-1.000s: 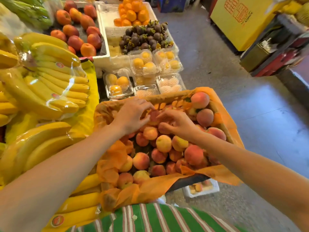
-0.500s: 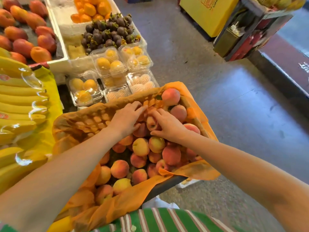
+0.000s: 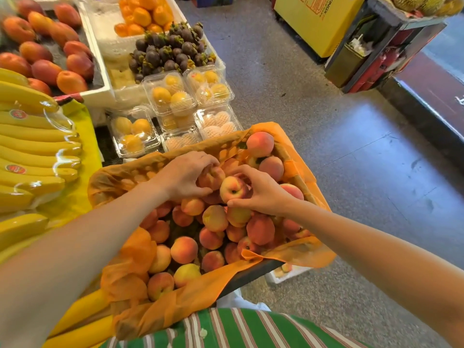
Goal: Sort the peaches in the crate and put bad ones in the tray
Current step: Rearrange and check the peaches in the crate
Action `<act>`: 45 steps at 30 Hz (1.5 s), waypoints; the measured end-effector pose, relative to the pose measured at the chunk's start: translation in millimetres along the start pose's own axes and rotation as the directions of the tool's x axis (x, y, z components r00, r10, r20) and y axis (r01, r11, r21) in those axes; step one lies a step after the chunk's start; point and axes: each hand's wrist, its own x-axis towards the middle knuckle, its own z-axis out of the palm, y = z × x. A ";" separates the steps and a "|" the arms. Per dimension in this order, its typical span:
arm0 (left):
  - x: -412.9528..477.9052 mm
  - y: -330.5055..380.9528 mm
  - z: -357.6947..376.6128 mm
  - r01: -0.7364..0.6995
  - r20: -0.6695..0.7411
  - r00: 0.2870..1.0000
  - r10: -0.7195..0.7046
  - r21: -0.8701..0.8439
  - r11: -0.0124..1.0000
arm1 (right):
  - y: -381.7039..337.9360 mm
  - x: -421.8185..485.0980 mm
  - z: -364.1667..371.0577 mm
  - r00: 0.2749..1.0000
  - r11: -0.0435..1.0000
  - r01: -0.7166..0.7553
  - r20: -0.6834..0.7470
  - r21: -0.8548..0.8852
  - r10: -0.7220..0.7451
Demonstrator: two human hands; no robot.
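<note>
over crate (image 3: 251, 272): right hand (image 3: 262, 195) grips one peach (image 3: 233, 189), left hand (image 3: 185, 175) seemingly another peach (image 3: 213, 177).

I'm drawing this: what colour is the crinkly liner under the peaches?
Orange; the crinkly plastic liner shows best in the head view.

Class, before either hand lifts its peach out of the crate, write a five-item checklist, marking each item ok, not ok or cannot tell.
1. Right hand grips a peach: ok.
2. Left hand grips a second peach: ok.
3. Either held fruit is bad: cannot tell.
4. Tray in plain view: not ok, mostly hidden under the crate.
5. Free room in the tray: cannot tell.
</note>
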 end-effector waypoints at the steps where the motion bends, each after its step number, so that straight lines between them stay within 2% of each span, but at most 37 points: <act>1: -7.1 -0.6 -6.9 0.002 0.040 0.999 0.001 -0.076 0.997 | -2.4 -2.0 1.2 0.999 0.999 -0.024 0.026 0.036 0.023; 3: -24.2 -3.1 -17.0 0.042 0.150 0.989 -0.017 -0.165 0.985 | -9.0 -7.3 6.3 0.994 0.996 -0.043 0.101 0.077 0.035; 5: -41.4 -6.9 -20.5 0.125 0.293 0.954 -0.068 -0.178 0.976 | -16.1 -13.6 14.4 0.979 0.996 -0.045 0.204 0.078 0.028; 8: -62.5 -5.6 -15.1 0.219 0.543 0.830 -0.128 -0.105 0.970 | -25.1 -18.6 34.4 0.904 0.996 -0.066 0.426 0.067 0.031; 11: -70.4 4.5 1.4 0.120 0.719 0.681 -0.138 0.076 0.990 | -27.8 -19.3 61.4 0.810 1.000 -0.018 0.586 -0.006 0.018; 13: -72.8 9.5 14.9 0.059 0.763 0.631 -0.141 0.134 0.989 | -28.4 -17.9 77.5 0.765 0.998 0.007 0.643 -0.055 0.030; 15: -74.7 10.9 26.1 0.035 0.770 0.620 -0.147 0.161 0.986 | -28.2 -13.6 90.1 0.739 0.992 0.023 0.670 -0.121 0.065; 18: -74.6 9.6 33.3 0.021 0.776 0.607 -0.175 0.204 0.979 | -26.8 -6.5 102.8 0.745 0.972 0.094 0.662 -0.216 0.075; 21: -73.8 6.1 31.4 -0.003 0.787 0.572 -0.230 0.282 0.959 | -29.4 -5.3 108.9 0.763 0.963 0.133 0.644 -0.235 0.052; 24: -74.8 2.4 28.9 0.031 0.752 0.605 -0.263 0.307 0.951 | -32.4 -6.9 107.3 0.768 0.961 0.176 0.640 -0.215 0.002; 26: -73.6 0.6 26.0 0.079 0.701 0.671 -0.243 0.259 0.963 | -33.7 -7.3 95.7 0.796 0.972 0.158 0.605 -0.174 -0.021; 30: -62.1 6.6 9.4 0.074 0.494 0.858 -0.143 0.155 0.985 | -38.8 -11.6 46.4 0.915 0.997 0.056 0.402 -0.048 -0.032; 33: -44.0 20.9 2.4 0.066 0.334 0.940 -0.076 0.041 0.997 | -39.0 -23.4 1.5 0.976 1.000 0.015 0.215 0.005 -0.015; 36: -22.6 35.3 8.1 0.028 0.243 0.970 -0.021 -0.026 0.999 | -30.2 -41.5 -37.5 1.000 0.999 -0.014 0.017 -0.041 0.015; 39: 0.0 50.2 18.2 -0.008 0.115 0.993 0.012 -0.034 0.999 | -6.1 -60.8 -60.9 0.991 0.974 -0.083 -0.122 -0.212 0.058; 42: 24.5 61.8 19.7 -0.016 -0.086 0.996 0.012 -0.045 0.999 | 14.8 -74.6 -65.2 0.978 0.911 -0.205 -0.106 -0.359 0.179; 45: 51.8 65.7 15.5 -0.033 -0.208 0.977 0.036 0.015 0.999 | 27.6 -77.1 -56.4 0.976 0.871 -0.212 -0.047 -0.444 0.213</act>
